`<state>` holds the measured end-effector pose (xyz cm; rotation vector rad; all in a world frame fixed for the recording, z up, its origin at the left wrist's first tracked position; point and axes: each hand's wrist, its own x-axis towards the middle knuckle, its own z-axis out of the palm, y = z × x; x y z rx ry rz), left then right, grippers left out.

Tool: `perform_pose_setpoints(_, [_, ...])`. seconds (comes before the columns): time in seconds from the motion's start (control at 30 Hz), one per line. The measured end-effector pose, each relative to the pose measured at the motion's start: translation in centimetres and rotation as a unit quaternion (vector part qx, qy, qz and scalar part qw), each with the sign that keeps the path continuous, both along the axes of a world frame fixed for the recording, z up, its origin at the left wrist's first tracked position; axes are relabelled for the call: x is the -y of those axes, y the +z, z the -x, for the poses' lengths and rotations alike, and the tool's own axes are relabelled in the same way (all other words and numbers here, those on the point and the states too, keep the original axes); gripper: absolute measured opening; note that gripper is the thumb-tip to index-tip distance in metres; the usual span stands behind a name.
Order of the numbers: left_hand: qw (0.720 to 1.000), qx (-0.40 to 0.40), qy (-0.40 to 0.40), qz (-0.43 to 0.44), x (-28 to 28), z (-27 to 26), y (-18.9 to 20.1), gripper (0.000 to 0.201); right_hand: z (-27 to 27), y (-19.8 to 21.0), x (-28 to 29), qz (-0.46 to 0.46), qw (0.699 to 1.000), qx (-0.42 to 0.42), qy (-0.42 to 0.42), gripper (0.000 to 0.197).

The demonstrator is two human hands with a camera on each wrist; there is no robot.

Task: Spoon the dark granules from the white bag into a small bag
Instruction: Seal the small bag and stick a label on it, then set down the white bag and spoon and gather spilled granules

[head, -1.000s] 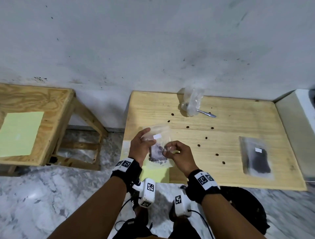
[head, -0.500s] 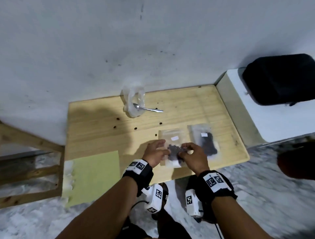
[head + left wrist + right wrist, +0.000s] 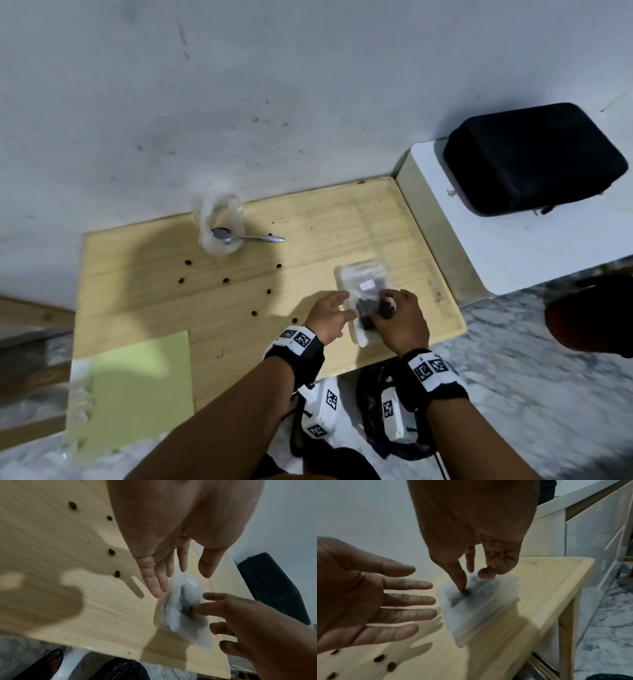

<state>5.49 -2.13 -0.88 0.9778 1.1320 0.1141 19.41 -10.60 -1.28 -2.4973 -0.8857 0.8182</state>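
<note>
A small clear bag (image 3: 364,291) with dark granules and a white label lies near the front right of the wooden table (image 3: 171,308), apparently on top of another filled bag. My right hand (image 3: 387,310) presses its straight index finger (image 3: 461,586) onto the small bag (image 3: 479,601). My left hand (image 3: 342,306) hovers just left of it with flat, spread fingers (image 3: 412,599), holding nothing. The white bag (image 3: 219,219) stands at the table's back, by the wall. A metal spoon (image 3: 246,237) lies with its bowl in that bag's mouth.
Several loose dark granules (image 3: 226,281) dot the table's middle. A green sheet (image 3: 133,383) covers the front left corner. A black case (image 3: 534,157) sits on a white cabinet (image 3: 513,246) right of the table. A black bag (image 3: 373,394) lies under the front edge.
Both hands carried the small bag from the front left to the right and laid it down where a filled bag lay. The left hand let go and spread. The head view swung right.
</note>
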Motion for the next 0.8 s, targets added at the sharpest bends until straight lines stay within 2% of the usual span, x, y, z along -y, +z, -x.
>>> perform_pose_setpoints(0.1, [0.998,0.003,0.059,-0.024,-1.6,1.9,0.7,0.036,1.2,1.3,-1.9,-0.065,0.997,0.047,-0.001,0.042])
perform_pose_setpoints(0.17, [0.990,-0.004,0.111,-0.083,-3.4,4.0,1.1,0.026,2.4,1.9,-4.1,-0.105,0.994,0.016,0.013,0.038])
perform_pose_setpoints(0.27, [0.961,-0.051,0.195,-0.189,-7.2,8.0,1.9,0.023,4.6,2.0,-8.2,-0.137,0.988,-0.042,0.048,0.035])
perform_pose_setpoints(0.37, [0.924,-0.112,0.270,-0.248,-11.2,12.5,2.8,0.021,7.3,1.8,-12.8,-0.119,0.987,-0.058,0.090,0.034])
perform_pose_setpoints(0.43, [0.909,-0.128,0.297,-0.262,-13.4,15.0,3.0,0.020,8.7,1.6,-15.2,-0.093,0.987,-0.069,0.113,0.034])
perform_pose_setpoints(0.5, [0.908,-0.143,0.282,-0.276,-15.5,17.3,2.8,0.020,9.9,1.1,-17.7,-0.066,0.987,-0.060,0.137,0.036])
perform_pose_setpoints(0.7, [0.957,-0.122,0.121,-0.235,-20.0,19.7,1.8,0.026,12.4,-0.5,-23.3,-0.010,0.981,-0.016,0.195,0.030])
perform_pose_setpoints(0.8, [0.966,-0.102,0.072,-0.228,-21.5,19.4,1.7,0.026,13.2,-1.1,-25.1,0.009,0.979,0.005,0.205,0.025])
